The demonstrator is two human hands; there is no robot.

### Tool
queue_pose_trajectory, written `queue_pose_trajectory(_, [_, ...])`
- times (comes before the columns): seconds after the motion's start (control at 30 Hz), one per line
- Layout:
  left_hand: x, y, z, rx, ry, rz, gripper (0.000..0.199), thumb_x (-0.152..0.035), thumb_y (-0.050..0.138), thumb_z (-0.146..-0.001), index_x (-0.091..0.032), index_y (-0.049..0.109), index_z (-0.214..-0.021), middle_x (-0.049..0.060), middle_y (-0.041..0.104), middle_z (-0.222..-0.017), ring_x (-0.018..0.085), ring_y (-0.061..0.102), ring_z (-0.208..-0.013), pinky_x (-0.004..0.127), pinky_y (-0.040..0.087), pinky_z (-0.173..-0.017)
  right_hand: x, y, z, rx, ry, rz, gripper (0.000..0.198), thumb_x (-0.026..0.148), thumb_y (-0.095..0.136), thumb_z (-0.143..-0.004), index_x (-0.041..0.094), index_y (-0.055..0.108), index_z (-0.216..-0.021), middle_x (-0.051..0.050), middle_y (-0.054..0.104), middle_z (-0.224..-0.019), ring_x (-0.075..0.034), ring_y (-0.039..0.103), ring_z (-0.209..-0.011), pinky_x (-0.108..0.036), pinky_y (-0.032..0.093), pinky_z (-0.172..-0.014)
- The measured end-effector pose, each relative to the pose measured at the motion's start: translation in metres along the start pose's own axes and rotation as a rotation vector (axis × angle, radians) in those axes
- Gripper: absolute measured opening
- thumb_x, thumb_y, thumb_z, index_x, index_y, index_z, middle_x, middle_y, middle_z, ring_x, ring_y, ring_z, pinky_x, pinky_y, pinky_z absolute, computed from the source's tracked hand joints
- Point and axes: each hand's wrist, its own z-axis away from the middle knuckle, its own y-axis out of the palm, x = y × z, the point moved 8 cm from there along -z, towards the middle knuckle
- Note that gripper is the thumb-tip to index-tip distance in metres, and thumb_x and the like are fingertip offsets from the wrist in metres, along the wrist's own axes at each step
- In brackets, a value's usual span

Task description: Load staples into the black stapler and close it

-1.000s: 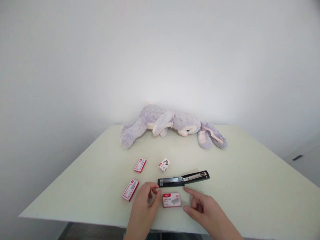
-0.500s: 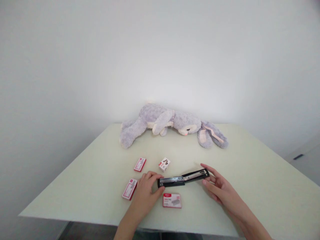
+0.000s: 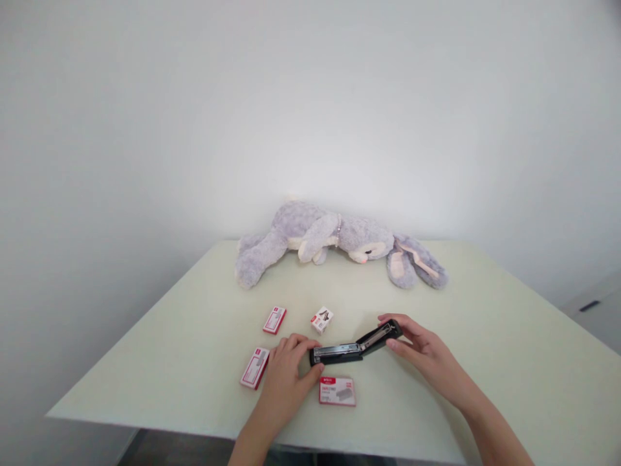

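Observation:
A black stapler [image 3: 338, 353] lies spread open on the table, its metal staple channel showing on the left half. My left hand [image 3: 292, 375] grips the left end between thumb and fingers. The other half slants up to the right, its tip pinched by the thumb and fingers of my right hand [image 3: 421, 344]. Just below the stapler is a red and white staple box [image 3: 337, 391]. Another staple box [image 3: 255, 368] sits beside my left hand, partly close to its knuckles. Behind are a smaller red and white box [image 3: 275, 320] and a small white box [image 3: 322, 320].
A lilac plush rabbit [image 3: 334, 233] lies on its side along the back of the pale table [image 3: 169, 349], near the wall. The table's front edge runs below my hands.
My right hand has lifted the right half of the stapler and swung it a little inward, so the bend is sharper. The whole view has shifted slightly.

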Motion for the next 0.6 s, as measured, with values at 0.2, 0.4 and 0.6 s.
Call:
queue_pose_trajectory(0.2, [0.000,0.000,0.000,-0.011,-0.007,0.005,0.026,-0.033,0.066,-0.089,-0.032,0.067,-0.115,0.002,0.065,-0.118,0.025,0.058,-0.111,0.038,0.041,-0.095,-0.003,0.003,-0.006,0.030,0.003,0.007,0.039,0.048,0.069,-0.092,0.027,0.068,-0.126,-0.008,0.052,-0.149,-0.026,0.052,-0.134,-0.041,0.041,-0.115])
queue_pose_trajectory(0.4, [0.002,0.001,0.001,-0.011,-0.011,0.004,0.027,-0.031,0.067,-0.088,-0.032,0.068,-0.115,0.002,0.065,-0.118,0.025,0.057,-0.111,0.038,0.040,-0.096,-0.001,0.018,-0.006,0.023,0.018,-0.081,0.043,0.046,0.066,-0.095,0.026,0.064,-0.133,-0.009,0.061,-0.139,-0.026,0.059,-0.123,-0.040,0.047,-0.108])
queue_pose_trajectory(0.6, [0.002,0.000,0.001,-0.013,-0.023,0.017,0.027,-0.032,0.069,-0.088,-0.034,0.067,-0.115,-0.001,0.064,-0.117,0.024,0.056,-0.112,0.036,0.039,-0.096,-0.010,0.021,-0.007,-0.002,0.008,-0.101,0.042,0.044,0.068,-0.095,0.029,0.064,-0.134,-0.006,0.064,-0.135,-0.024,0.061,-0.116,-0.035,0.048,-0.103])
